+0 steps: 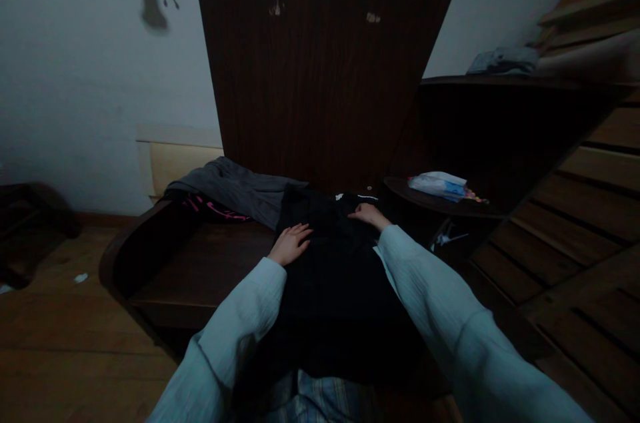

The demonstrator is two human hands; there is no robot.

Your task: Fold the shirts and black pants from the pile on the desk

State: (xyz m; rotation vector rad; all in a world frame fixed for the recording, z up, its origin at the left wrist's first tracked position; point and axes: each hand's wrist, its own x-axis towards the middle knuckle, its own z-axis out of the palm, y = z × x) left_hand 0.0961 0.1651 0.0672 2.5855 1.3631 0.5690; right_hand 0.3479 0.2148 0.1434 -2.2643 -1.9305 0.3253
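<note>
A black garment (340, 289) lies spread over a dark wooden bench (200, 263) and hangs over its front edge; its exact kind is too dark to tell. My left hand (291, 245) rests flat on the garment's left side, fingers stretched out. Farther right, near the garment's back end, my right hand (371, 215) has its fingers bent together on the cloth, seemingly pinching it. Small white marks show on dark cloth just behind that hand. A grey cloth (235, 186) and a black piece with pink markings (220, 209) lie to the left of the garment.
A dark wooden panel (320, 76) rises behind the bench. On the right, a rounded shelf (450, 208) bears a white and blue plastic packet (440, 184); folded cloth (505, 61) sits on the upper shelf. Slatted wood (575, 223) stands far right. Plaid cloth (320, 399) shows at the bottom.
</note>
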